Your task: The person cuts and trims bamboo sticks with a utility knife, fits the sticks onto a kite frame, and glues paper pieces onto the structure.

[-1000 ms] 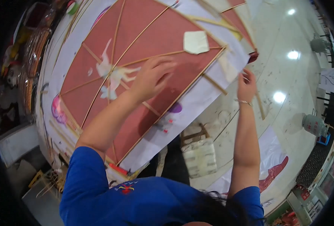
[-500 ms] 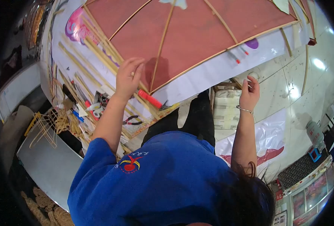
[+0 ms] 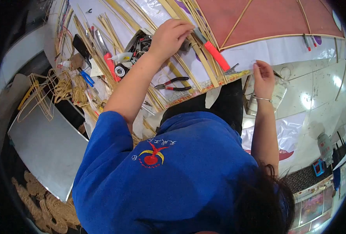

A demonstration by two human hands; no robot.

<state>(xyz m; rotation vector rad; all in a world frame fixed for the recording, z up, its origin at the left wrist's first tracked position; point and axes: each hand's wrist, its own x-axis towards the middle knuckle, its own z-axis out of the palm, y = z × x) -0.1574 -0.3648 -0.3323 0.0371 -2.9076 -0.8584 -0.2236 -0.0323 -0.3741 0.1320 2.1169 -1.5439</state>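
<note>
My left hand (image 3: 170,38) is over the bamboo strips on the table, its thumb and fingers pinched together. What lies between the fingertips is too small to make out. Close by its fingertips lies a red-handled tool (image 3: 217,55) with a grey end, across the strips. My right hand (image 3: 264,78) is in front of the table edge, fingers curled and thumb near the index fingertip; any small thing there cannot be made out. A red panel framed with thin strips (image 3: 270,19) lies on the white sheet beyond.
Red-handled pliers (image 3: 173,84) lie near the table edge. Left of my forearm are a white bottle (image 3: 121,57), a box of small metal parts (image 3: 141,45) and coiled cord (image 3: 78,93). A stool (image 3: 276,93) stands below my right hand; a grey panel (image 3: 48,140) is at left.
The view has turned toward the left part of the table, so the red panel sits farther right. My left hand has moved from over the panel to the strips by the red-handled tool.
</note>
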